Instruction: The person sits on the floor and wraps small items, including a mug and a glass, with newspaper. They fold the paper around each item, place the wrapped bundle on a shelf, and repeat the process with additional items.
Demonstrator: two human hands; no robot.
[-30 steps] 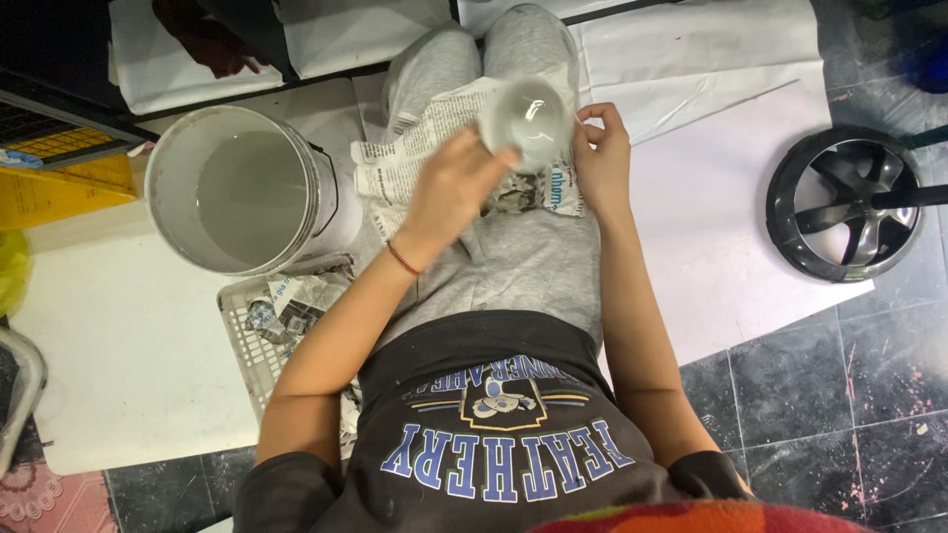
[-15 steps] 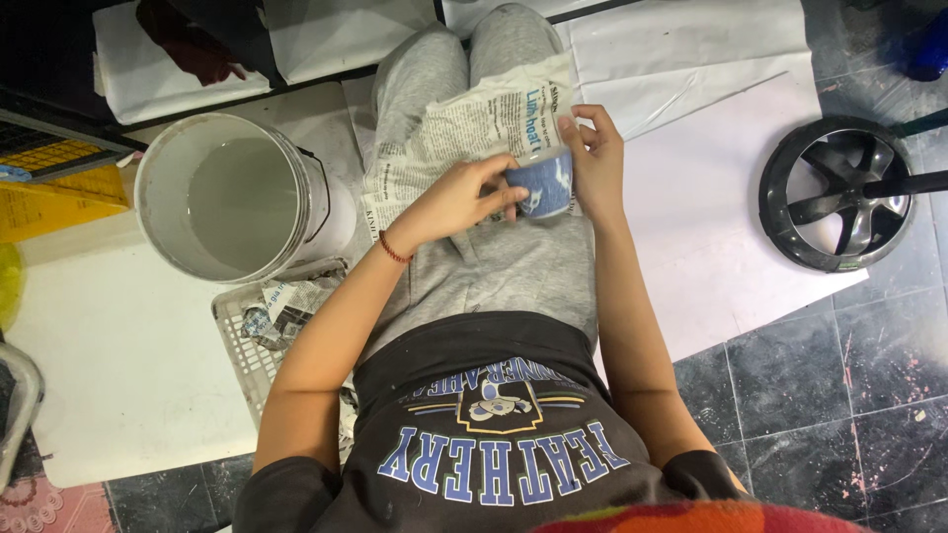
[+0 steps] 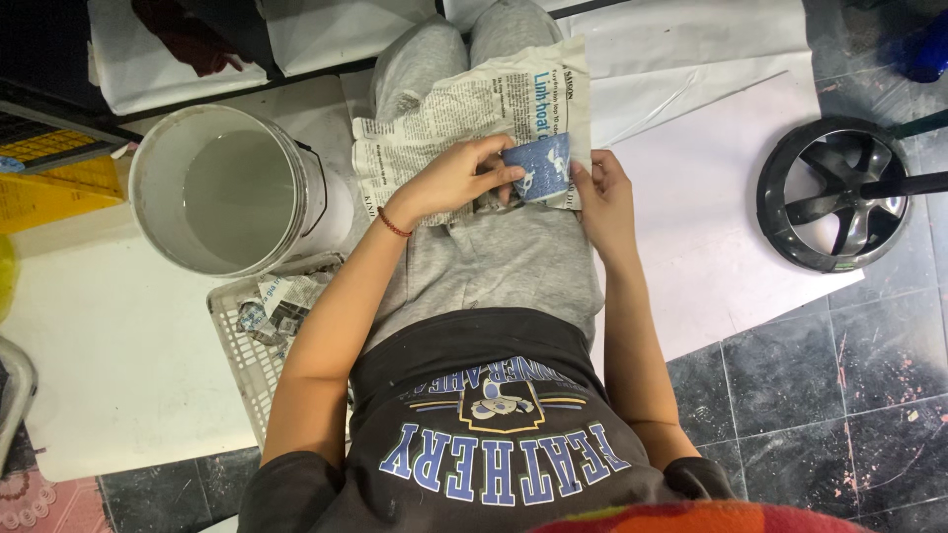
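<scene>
Bright even overhead light, soft shadows, sharp focus

One head-worn camera, looking straight down over a seated person's lap.

It sits close above the torso, facing the floor: legs stretch to the far edge, a white bucket lies left, a black wheel right. The far-left corner seems too dark to read.

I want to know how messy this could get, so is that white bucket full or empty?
Partly full: the white bucket stands upright with pale, cloudy liquid inside, its surface well below the rim.
</scene>
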